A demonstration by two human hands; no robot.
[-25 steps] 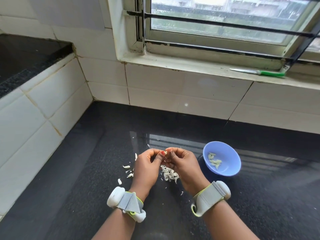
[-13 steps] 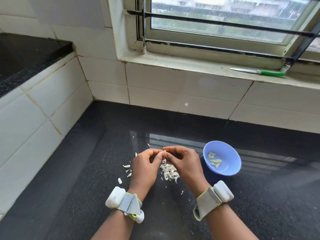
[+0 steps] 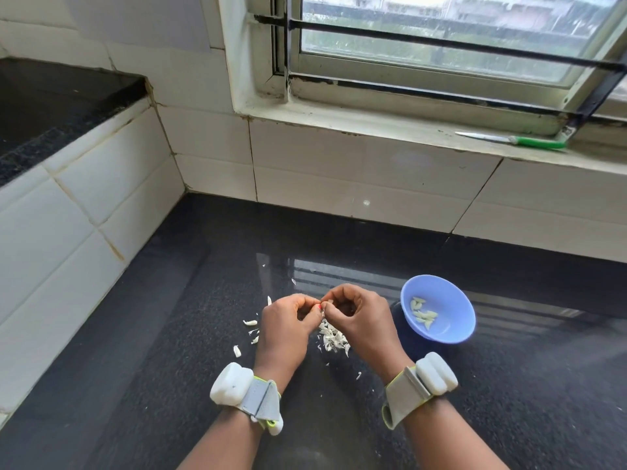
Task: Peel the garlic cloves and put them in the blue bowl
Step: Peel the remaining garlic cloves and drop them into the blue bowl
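Both hands' fingers (image 3: pixel 307 305) still pinch clove (image 3: pixel 322 312); bowl (image 3: pixel 454 334) unmoved.

The round plastic bowl (image 3: pixel 437 308) is blue, with pale yellow-white peeled garlic pieces (image 3: pixel 422 313) inside. Beside the bowl, white papery skins (image 3: pixel 330 335) lie on the shiny black speckled stone counter (image 3: pixel 169 334).
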